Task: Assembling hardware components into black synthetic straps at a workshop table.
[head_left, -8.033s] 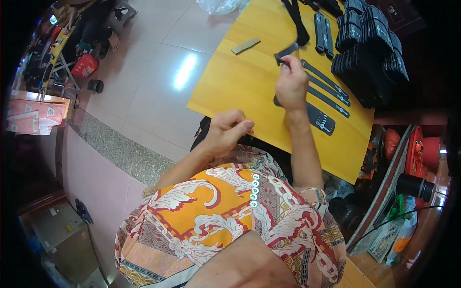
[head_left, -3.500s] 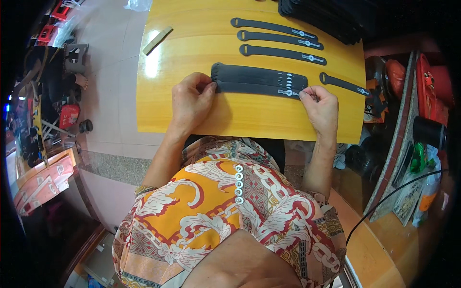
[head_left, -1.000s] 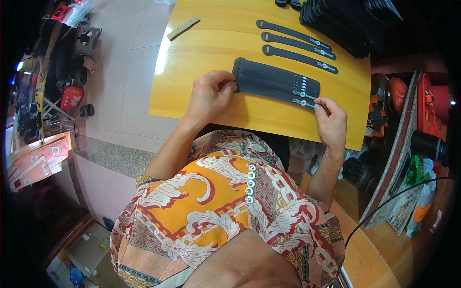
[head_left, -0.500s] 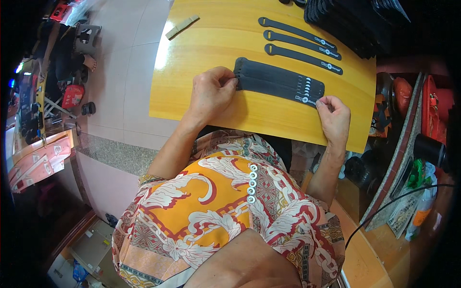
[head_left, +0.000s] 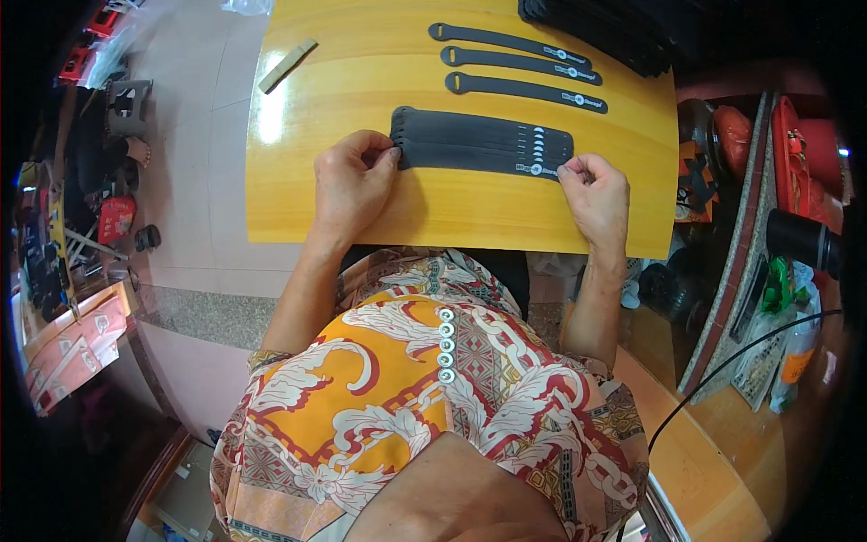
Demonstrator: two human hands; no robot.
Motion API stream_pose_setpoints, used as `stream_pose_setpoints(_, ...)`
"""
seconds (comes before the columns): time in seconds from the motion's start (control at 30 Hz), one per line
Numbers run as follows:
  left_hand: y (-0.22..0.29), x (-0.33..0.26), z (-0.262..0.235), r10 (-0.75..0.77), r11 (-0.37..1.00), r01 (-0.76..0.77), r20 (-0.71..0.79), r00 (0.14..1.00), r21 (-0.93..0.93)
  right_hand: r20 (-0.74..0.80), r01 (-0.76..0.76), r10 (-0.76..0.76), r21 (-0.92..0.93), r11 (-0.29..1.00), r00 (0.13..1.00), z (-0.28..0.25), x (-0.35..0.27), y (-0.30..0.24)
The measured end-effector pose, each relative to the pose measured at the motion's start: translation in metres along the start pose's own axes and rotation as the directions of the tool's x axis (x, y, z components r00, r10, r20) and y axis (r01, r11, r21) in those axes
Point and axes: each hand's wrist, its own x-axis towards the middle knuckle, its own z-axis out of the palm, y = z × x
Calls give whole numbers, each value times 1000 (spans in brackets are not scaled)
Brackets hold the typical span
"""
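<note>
Several black cable straps (head_left: 461, 140) lie overlapped in a fanned row on the yellow wooden table (head_left: 452, 215), their slotted rounded ends to the left and white printing near the right. My left hand (head_left: 352, 185) is closed, thumb and finger pinching the left end of the nearest strap. At the opposite end, my right hand (head_left: 598, 197) pinches that strap's right tip between thumb and forefinger. Beyond the row, three single straps lie apart, one behind another: a near strap (head_left: 519, 90), a middle strap (head_left: 510, 63) and a far strap (head_left: 497, 39).
A big dark pile of straps (head_left: 601, 32) fills the table's back right corner. A small flat wooden piece (head_left: 287, 66) lies at the far left. Right of the table stand a shelf edge (head_left: 731, 244) and a red container (head_left: 795, 163). A black cable (head_left: 713, 393) curves at lower right.
The whole view has shifted, so the table and straps appear farther left. Both hands keep their pinch at the two ends of the nearest strap.
</note>
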Motion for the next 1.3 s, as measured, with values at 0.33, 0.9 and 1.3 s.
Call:
stream_pose_setpoints(0.33,12,2,-9,127,961,-121,-10,992,248,-47,-23,13,-223,975,999,1,-2,-10)
stream_pose_setpoints(0.9,-13,-3,-23,35,999,-35,-19,999,-31,95,568,-600,-467,678,794,47,55,-48)
stream_pose_setpoints(1.3,21,-29,-8,289,909,-286,-37,957,-303,166,665,-684,-479,573,710,8,1,-67)
